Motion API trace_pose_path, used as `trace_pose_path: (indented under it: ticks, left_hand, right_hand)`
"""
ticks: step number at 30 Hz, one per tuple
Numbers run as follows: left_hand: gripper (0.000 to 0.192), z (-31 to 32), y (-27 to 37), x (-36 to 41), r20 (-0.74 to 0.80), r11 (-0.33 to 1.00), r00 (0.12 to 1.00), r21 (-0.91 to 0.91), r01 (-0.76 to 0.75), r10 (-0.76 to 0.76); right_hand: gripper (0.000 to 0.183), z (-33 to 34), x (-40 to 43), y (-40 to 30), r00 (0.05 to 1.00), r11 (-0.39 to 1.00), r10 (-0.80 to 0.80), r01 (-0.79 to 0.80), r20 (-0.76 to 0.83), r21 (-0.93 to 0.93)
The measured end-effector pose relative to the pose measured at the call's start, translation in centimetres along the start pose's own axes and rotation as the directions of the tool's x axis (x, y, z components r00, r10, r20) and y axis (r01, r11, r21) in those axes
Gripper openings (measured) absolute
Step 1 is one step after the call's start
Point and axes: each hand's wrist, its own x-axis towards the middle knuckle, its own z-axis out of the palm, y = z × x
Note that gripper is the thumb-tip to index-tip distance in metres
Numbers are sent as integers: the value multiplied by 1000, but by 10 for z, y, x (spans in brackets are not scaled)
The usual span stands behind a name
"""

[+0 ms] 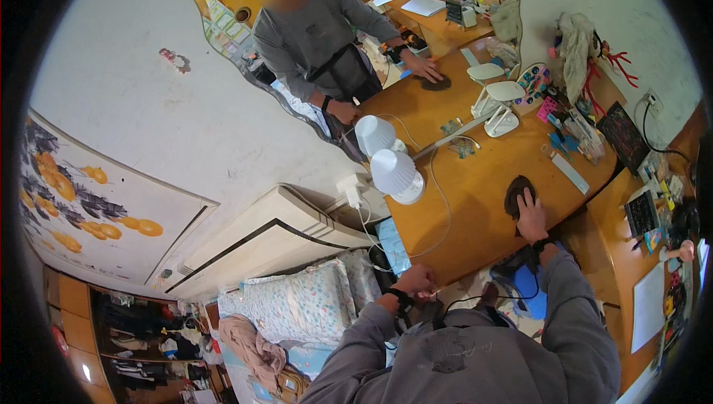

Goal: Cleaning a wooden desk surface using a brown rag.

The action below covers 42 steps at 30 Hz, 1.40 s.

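Observation:
My right hand (531, 216) presses a dark brown cloth (518, 195) flat against the wooden tabletop (473, 237), near the table's right part. At the table's near left corner is my left hand (416, 280), its fingers curled; whether it grips the edge or anything else cannot be told. Beyond it, a small white lamp with a pleated shade (394, 173) stands by the mirror, a thin white cable trailing over the wood. A white folding stand (504, 111), a clear ruler-like strip (570, 174) and a small clear plastic packet (461, 145) are farther back.
A wall mirror (334, 25) reflects the person and table. Pens, pouches and a dark writing board (623, 136) crowd the right end. A second cluttered desk (618, 270) adjoins at right. A bed with a floral pillow (301, 298) lies at left; a blue container (526, 292) sits below the table.

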Motion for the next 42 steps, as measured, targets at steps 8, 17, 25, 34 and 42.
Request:
trace_pose_path:
  ticks: [8, 17, 25, 34, 42]
  left_hand:
    - [25, -6, 8, -19, -72, 988, 987, -48, -147, 144]
    - [24, 12, -35, -30, -195, 894, 930, -271, -357, 313]
    - [25, 6, -76, -41, -419, 957, 881, -81, -278, 221]
    - [29, 4, -68, -38, -391, 963, 894, -64, -263, 218]
    - [25, 8, 24, -28, -395, 899, 809, 243, -365, 436]
  right_hand:
    - [70, 42, -90, -66, 995, 996, -44, 36, -92, -84]
    - [68, 32, -157, -203, 962, 965, -264, 263, 73, 25]
    - [56, 34, -149, -265, 732, 733, -679, 674, 54, 92]
    - [43, 23, -151, -223, 669, 681, -730, 696, 138, 229]
    - [50, 2, -120, -63, 919, 909, -387, 395, -81, 132]
